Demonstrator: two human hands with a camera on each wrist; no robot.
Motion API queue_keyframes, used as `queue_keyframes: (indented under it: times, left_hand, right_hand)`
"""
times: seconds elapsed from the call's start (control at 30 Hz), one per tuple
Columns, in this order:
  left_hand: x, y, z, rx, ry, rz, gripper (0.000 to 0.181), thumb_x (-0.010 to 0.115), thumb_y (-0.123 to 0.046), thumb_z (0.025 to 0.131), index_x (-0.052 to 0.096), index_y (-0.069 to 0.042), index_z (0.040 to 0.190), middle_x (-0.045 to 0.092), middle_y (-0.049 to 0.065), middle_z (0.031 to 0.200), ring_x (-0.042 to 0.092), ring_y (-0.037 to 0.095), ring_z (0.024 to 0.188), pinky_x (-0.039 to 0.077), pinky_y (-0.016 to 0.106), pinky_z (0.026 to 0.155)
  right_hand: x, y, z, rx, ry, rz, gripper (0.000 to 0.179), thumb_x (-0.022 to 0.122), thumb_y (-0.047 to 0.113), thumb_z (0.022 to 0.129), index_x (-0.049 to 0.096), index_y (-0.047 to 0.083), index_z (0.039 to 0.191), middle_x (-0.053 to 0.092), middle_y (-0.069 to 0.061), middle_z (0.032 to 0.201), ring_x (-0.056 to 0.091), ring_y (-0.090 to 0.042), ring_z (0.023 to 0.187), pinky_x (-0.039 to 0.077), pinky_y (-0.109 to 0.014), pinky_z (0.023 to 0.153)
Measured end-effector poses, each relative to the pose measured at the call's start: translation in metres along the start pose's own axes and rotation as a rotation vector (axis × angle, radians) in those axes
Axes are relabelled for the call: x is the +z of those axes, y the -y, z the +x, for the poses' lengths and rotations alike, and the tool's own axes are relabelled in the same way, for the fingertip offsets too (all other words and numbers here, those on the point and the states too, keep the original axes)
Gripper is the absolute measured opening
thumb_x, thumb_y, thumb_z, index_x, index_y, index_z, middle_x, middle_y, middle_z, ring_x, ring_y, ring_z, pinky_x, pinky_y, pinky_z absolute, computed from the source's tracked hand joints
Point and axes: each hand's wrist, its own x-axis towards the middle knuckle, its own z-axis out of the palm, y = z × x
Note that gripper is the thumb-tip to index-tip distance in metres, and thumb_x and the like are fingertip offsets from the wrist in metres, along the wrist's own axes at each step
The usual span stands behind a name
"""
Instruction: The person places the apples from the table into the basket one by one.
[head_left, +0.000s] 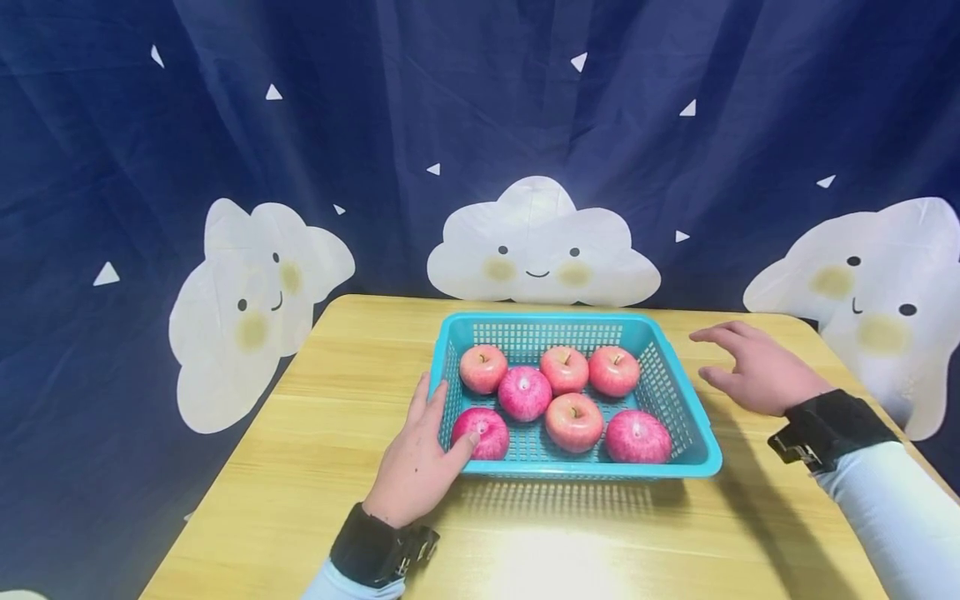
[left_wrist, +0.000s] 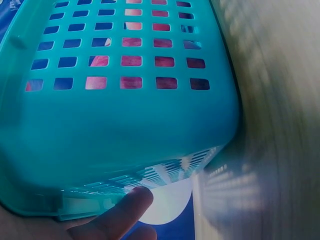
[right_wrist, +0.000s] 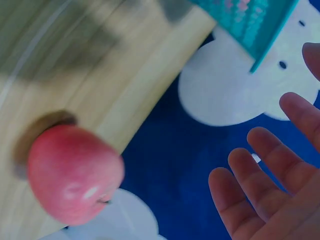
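A turquoise plastic basket (head_left: pixel 570 472) with mesh walls sits on the table, holding several apples, some pale red (head_left: pixel 574 422) and some deep pink (head_left: pixel 638 437). My left hand (head_left: pixel 420 462) grips its front left corner, thumb over the rim beside a pink apple (head_left: pixel 487 435), fingers (left_wrist: pixel 131 206) along the outside of the left wall. To the right of the basket, my right hand (head_left: pixel 761 371) is raised and holds nothing, its fingers loosely spread. In the right wrist view another red apple (right_wrist: pixel 75 172) lies on the table; my right arm seems to hide it in the head view.
The light wooden table (head_left: pixel 315 425) extends around the basket, its back edge near a dark blue curtain (head_left: pixel 480 92) printed with white clouds (head_left: pixel 543 242). Each wrist wears a black strap (head_left: pixel 836 427) with a small device.
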Motion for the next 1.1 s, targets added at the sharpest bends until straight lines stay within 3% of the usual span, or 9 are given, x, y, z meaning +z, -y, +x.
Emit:
queue_keyframes:
  times: [0.13,0.2,0.37,0.5,0.8,1.1]
  left_hand:
    - [0.000,-0.001,0.000,-0.011,0.003,0.000,0.089,0.068,-0.048,0.091,0.025,-0.015,0.162,0.009,0.002,0.170,0.045,0.032,0.139,0.053,0.057,0.093]
    - [0.000,-0.001,-0.001,-0.012,0.003,-0.001,0.089,0.068,-0.048,0.091,0.025,-0.016,0.162,0.009,0.002,0.170,0.045,0.032,0.140,0.053,0.056,0.093]
    - [0.000,-0.001,0.000,-0.002,-0.003,0.002,0.088,0.067,-0.048,0.092,0.026,-0.015,0.162,0.010,0.003,0.169,0.046,0.032,0.139,0.053,0.056,0.094]
    - [0.000,0.000,-0.001,-0.002,-0.003,0.002,0.088,0.066,-0.048,0.092,0.026,-0.014,0.162,0.009,0.002,0.170,0.047,0.032,0.138,0.052,0.056,0.094]
    - [0.000,0.000,-0.001,0.016,-0.009,0.007,0.089,0.067,-0.048,0.092,0.026,-0.012,0.161,0.009,0.005,0.170,0.045,0.034,0.139,0.052,0.058,0.094]
    - [0.000,0.000,0.000,0.007,0.001,0.008,0.089,0.067,-0.049,0.092,0.025,-0.013,0.162,0.007,0.002,0.170,0.044,0.034,0.140,0.051,0.058,0.095]
  right_hand:
    - [0.001,-0.016,-0.003,0.031,0.009,0.003,0.054,0.071,0.021,0.092,0.054,0.001,0.139,0.049,-0.028,0.134,0.065,-0.030,0.091,0.050,-0.057,0.086]
    - [0.003,-0.024,-0.005,0.053,0.017,0.007,0.056,0.071,0.021,0.091,0.053,0.000,0.140,0.048,-0.029,0.133,0.068,-0.029,0.086,0.051,-0.057,0.085]
    - [0.007,-0.041,-0.009,0.105,0.024,0.001,0.058,0.071,0.019,0.091,0.050,-0.002,0.141,0.050,-0.032,0.129,0.054,-0.045,0.113,0.044,-0.064,0.093]
    - [0.011,-0.053,-0.014,0.147,0.040,-0.001,0.060,0.070,0.022,0.092,0.048,-0.004,0.142,0.046,-0.036,0.132,0.043,-0.054,0.121,0.039,-0.068,0.094]
    - [0.019,-0.074,-0.020,0.212,0.083,0.014,0.070,0.073,0.024,0.089,0.043,-0.009,0.142,0.041,-0.042,0.134,0.039,-0.059,0.121,0.038,-0.071,0.094]
    - [0.030,-0.079,-0.025,0.223,0.068,-0.047,0.063,0.075,0.024,0.087,0.050,-0.004,0.137,0.043,-0.042,0.130,0.044,-0.066,0.110,0.041,-0.073,0.087]
